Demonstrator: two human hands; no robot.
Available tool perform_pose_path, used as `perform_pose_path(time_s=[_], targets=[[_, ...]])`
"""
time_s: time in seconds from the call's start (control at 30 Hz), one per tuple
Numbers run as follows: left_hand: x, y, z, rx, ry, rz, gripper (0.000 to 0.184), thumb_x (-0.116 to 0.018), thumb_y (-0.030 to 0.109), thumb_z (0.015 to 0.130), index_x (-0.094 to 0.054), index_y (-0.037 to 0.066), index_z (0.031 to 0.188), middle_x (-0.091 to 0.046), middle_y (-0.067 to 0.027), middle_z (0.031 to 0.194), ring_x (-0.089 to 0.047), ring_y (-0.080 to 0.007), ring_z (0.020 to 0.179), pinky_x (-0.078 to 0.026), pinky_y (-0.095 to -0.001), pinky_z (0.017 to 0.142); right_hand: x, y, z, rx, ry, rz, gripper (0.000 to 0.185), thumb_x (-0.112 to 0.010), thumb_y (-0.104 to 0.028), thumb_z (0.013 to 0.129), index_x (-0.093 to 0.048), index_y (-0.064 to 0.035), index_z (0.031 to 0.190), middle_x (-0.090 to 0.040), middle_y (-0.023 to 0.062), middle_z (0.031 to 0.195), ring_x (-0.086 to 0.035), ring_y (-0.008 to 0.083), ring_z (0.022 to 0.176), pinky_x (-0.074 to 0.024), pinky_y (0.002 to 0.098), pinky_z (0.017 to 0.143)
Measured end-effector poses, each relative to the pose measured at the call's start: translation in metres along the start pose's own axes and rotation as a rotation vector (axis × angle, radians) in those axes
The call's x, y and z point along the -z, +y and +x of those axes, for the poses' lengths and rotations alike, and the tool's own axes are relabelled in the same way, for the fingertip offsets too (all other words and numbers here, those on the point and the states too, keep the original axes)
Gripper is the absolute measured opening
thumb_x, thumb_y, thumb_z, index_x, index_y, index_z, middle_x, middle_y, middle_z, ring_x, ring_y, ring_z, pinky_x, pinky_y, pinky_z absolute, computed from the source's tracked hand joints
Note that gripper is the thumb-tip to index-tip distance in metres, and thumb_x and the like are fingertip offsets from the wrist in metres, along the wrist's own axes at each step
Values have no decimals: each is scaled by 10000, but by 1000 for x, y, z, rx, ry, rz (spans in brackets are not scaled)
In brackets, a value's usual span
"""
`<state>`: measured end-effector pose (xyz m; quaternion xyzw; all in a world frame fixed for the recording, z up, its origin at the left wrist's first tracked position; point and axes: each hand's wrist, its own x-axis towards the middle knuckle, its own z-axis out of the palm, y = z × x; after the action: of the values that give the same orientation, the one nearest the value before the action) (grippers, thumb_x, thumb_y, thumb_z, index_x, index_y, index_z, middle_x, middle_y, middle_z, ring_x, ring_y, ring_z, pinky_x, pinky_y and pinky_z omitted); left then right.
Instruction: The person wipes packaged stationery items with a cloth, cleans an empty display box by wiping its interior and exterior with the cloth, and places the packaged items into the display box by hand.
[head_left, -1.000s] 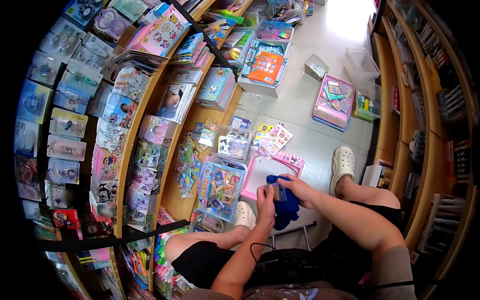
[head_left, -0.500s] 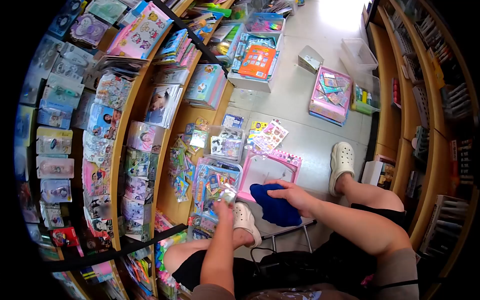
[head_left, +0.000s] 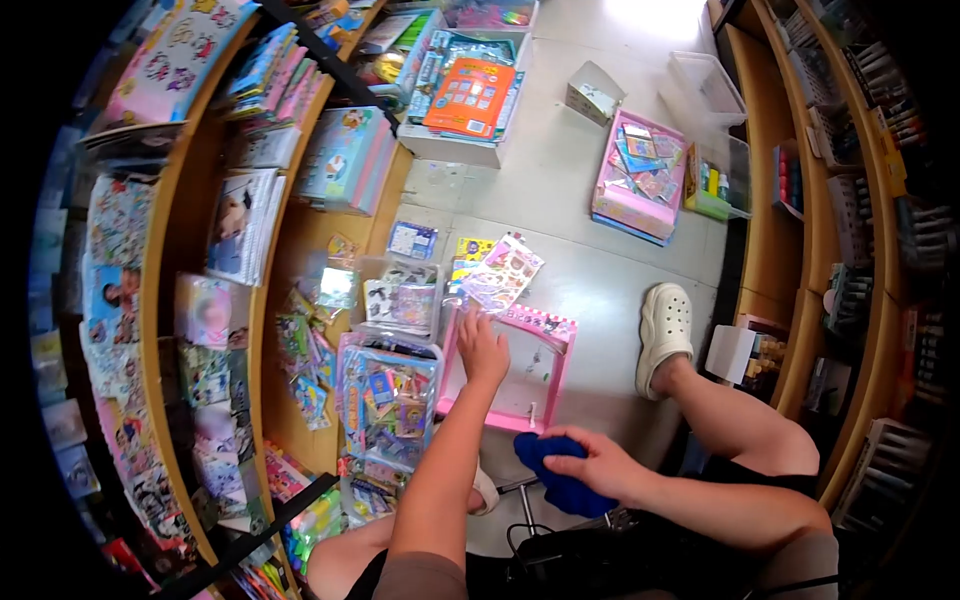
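Observation:
My right hand (head_left: 600,468) is closed around a crumpled dark blue cloth (head_left: 562,478), held low in front of my lap. My left hand (head_left: 482,352) reaches forward over the left side of a pink-framed tray (head_left: 547,408), fingers stretched and somewhat apart. Just past its fingertips lie sticker sheets (head_left: 507,275) on the floor. The tray has a whitish inside with a few small bits on it. Left of that hand stand a clear bin of packets (head_left: 400,303) and a larger clear bin (head_left: 390,400) filled with small colourful packets.
Shelves of stationery (head_left: 250,225) run along the left, with loose packets (head_left: 310,350) on the lowest board. A white box with an orange book (head_left: 470,95), a pink box of cards (head_left: 640,170) and clear bins (head_left: 705,90) stand on the floor. More shelves (head_left: 850,250) line the right.
My left hand has moved forward from over the clear bin to the pink tray; the small clear packet in it no longer shows clearly. The blue cloth has come slightly nearer. The view has shifted.

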<state>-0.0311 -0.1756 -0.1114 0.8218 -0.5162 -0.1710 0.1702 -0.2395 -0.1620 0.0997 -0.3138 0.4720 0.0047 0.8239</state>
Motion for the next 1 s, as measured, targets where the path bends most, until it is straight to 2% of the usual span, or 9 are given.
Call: perform_pose_path(time_s=[0.1,0.3,0.4,0.57,0.67,0.7,0.87,0.93,1.0], targets=[[-37,20,39,31,-137,114,537,-637,217,733,-439,32,1198,-245,-212,1387,-189,-376,1304,-181,-495,1050,3,-11,-2,-1,15,-29,325,-616,-138,837,-514,-107,1144,-587,37,862,-545,95,699,-469,240,614],[-69,22,90,184,-317,402,944,-709,436,656,-235,38,1368,-37,-246,1454,17,-393,1353,-19,-563,1060,16,-22,1,38,61,-84,365,-625,-172,838,-497,-96,1170,-546,90,1039,-541,145,878,-455,267,776],[-70,18,102,246,-353,413,962,-720,425,646,-219,44,1374,-29,-246,1457,15,-391,1354,-18,-569,1057,23,-24,2,24,72,-107,375,-627,-176,836,-496,-98,1178,-519,107,1096,-534,168,931,-446,273,805],[-62,14,106,179,-289,423,938,-749,389,575,-249,108,1317,-335,-176,1249,-282,-339,1214,-182,-534,1004,28,-21,1,48,114,-148,379,-636,-180,825,-504,-93,1170,-535,113,1066,-537,177,924,-444,280,805],[-40,26,96,342,-272,148,867,-739,422,562,-312,149,1266,-327,-174,1255,-273,-337,1206,-184,-533,990,28,-21,1,101,147,-187,378,-644,-186,814,-516,-89,1156,-549,121,1033,-542,179,908,-444,285,796],[-33,30,87,307,-178,118,834,-720,420,615,-312,180,1302,-408,-165,1200,-391,-312,1102,-293,-475,936,29,-22,1,100,159,-180,377,-647,-187,810,-519,-87,1150,-552,123,1023,-545,180,902,-445,286,790],[17,18,21,654,-589,-1928,808,-573,544,769,-286,74,1360,-479,-223,1208,-523,-376,1048,-481,-418,840,34,-15,9,244,288,-94,364,-639,-206,796,-524,-82,1118,-588,138,958,-562,223,898,-449,315,790],[58,45,-10,299,-728,-2076,854,-525,619,762,-278,54,1354,-451,-213,1257,-466,-381,1142,-471,-474,874,38,-13,15,341,425,-240,389,-634,-223,790,-514,-83,1132,-565,170,1027,-570,279,911,-453,348,799],[69,59,-40,350,-612,-2076,852,-501,638,769,-281,56,1352,-464,-193,1250,-494,-367,1108,-483,-494,841,38,-19,13,393,493,-309,390,-628,-229,793,-510,-95,1139,-537,175,1050,-561,318,904,-453,365,802]])
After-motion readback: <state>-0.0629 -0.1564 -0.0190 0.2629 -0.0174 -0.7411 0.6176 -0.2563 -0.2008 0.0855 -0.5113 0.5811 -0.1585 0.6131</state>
